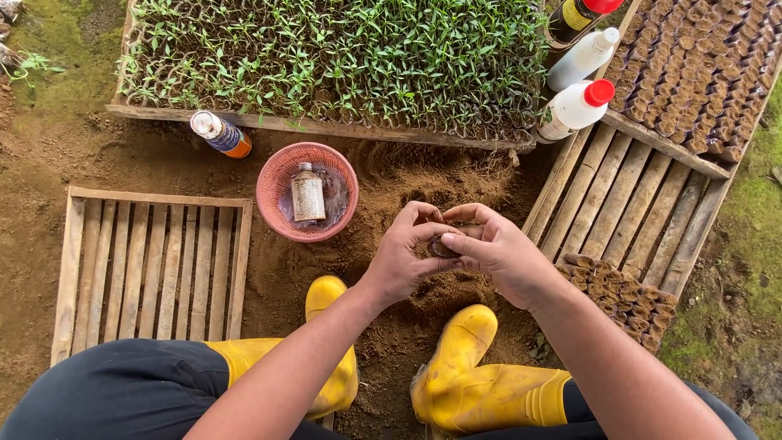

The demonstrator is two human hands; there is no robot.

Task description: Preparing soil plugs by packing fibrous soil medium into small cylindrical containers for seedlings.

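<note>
both hands, left grip (405, 259) and right grip (498, 251), pinch one small soil pot (442, 245) together; pink basket (307, 191) just left, yellow boots (456, 375) below.

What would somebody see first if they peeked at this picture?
Probably the bright yellow boots at the bottom, planted in brown soil. Just above them, the left hand and right hand pinch a small dark pot together. Along the top spreads a tray of green seedlings.
</note>
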